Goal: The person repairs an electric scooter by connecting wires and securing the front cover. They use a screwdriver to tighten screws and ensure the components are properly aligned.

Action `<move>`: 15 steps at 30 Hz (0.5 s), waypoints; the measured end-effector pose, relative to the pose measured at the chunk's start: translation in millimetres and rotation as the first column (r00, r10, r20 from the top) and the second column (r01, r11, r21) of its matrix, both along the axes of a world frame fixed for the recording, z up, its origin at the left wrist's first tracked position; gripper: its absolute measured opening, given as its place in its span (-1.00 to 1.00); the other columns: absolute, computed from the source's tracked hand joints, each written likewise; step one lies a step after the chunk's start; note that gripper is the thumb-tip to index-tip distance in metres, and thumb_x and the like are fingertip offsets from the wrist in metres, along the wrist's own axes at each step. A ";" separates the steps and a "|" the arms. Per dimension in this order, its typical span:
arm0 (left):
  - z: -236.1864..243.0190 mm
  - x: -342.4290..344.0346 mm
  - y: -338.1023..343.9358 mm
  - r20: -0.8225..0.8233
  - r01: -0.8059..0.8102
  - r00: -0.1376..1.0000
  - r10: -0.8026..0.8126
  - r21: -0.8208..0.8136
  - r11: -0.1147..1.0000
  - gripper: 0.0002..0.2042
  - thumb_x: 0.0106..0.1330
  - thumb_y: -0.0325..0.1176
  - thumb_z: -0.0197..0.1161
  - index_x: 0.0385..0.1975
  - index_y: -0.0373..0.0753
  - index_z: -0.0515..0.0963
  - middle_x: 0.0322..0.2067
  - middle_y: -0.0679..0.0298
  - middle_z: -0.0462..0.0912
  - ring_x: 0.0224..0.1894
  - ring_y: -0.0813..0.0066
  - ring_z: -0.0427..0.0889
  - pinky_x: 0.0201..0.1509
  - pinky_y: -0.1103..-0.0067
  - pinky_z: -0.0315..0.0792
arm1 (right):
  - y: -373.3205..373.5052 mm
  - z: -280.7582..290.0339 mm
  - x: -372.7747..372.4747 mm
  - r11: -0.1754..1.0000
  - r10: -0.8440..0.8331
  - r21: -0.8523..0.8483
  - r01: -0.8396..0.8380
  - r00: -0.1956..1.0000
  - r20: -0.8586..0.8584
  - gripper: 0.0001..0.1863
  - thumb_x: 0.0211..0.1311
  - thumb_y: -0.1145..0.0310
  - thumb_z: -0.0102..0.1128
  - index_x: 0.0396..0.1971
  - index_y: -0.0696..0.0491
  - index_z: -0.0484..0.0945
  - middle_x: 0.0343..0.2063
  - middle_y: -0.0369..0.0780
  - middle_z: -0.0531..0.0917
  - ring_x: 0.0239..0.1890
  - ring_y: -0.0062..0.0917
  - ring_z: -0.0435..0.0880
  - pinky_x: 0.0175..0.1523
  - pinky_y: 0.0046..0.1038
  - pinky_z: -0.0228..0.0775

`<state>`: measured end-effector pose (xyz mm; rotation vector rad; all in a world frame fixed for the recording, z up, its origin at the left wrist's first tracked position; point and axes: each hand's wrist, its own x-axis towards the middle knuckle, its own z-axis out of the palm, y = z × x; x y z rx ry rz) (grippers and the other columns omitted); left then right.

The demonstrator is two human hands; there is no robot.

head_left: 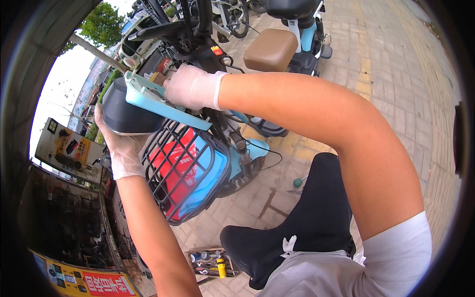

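My left hand [124, 151], in a thin whitish glove, is wrapped round the lower left side of a dark headlight housing [126, 111]. The housing is joined to a light blue front panel [170, 113], which is tilted forward off an electric scooter's steering column [208, 62]. At the panel's back, my gloved right hand [190, 88] is curled near the wires. Its fingertips are hidden, so what they grip does not show. Below the panel hangs a black wire basket [226, 171] with a red bag [170, 163] and a blue bag [198, 180] in it.
On the paving lies a green-handled tool [297, 182]. A tray of tools [205, 278] with a yellow cylinder [221, 268] stands by my knees. Another scooter with a brown seat [271, 49] is parked behind. At left is a dark shop opening [64, 218].
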<state>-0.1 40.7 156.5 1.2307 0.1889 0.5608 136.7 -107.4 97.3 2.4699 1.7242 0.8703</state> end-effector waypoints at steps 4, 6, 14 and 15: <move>3.4 -1.3 -17.3 -0.023 -0.025 0.999 0.025 0.000 1.000 -0.19 0.17 0.46 0.17 0.26 -0.05 0.48 0.23 0.08 0.52 0.23 -0.04 0.51 0.22 -0.19 0.39 | 2.8 1.8 3.1 1.000 -0.012 0.002 0.012 0.998 -0.065 -0.57 -0.05 0.39 0.44 -0.08 0.08 0.71 -0.05 -0.15 0.71 0.02 -0.27 0.72 -0.02 -0.26 0.60; 1.0 -2.4 -20.0 -0.038 -0.001 0.999 0.000 -0.036 0.999 -0.19 0.18 0.45 0.17 0.26 -0.05 0.48 0.23 0.10 0.53 0.23 -0.03 0.51 0.22 -0.19 0.39 | 3.2 4.4 3.4 0.999 -0.004 -0.032 0.003 1.000 -0.028 -0.58 -0.05 0.38 0.45 -0.08 0.04 0.74 -0.06 -0.18 0.75 -0.02 -0.27 0.76 -0.06 -0.24 0.60; 7.7 18.7 -8.6 -0.122 0.066 0.990 -0.075 -0.072 0.995 -0.16 0.10 0.51 0.19 0.23 -0.02 0.53 0.19 0.14 0.58 0.24 -0.03 0.52 0.24 -0.25 0.34 | -1.5 36.7 0.9 0.904 -0.133 -0.426 0.040 0.973 -0.191 -0.33 -0.14 0.20 0.61 0.10 -0.01 0.70 0.02 -0.17 0.73 -0.01 -0.27 0.74 0.04 -0.22 0.59; 10.3 20.2 -4.8 -0.147 0.102 0.983 -0.112 -0.074 0.992 -0.17 0.07 0.52 0.24 0.17 -0.04 0.57 0.13 0.15 0.62 0.20 0.00 0.54 0.20 -0.25 0.35 | -1.3 42.2 0.9 0.873 -0.185 -0.482 0.071 0.963 -0.195 -0.30 -0.15 0.19 0.63 0.13 -0.02 0.68 0.06 -0.17 0.72 0.00 -0.26 0.74 0.05 -0.22 0.59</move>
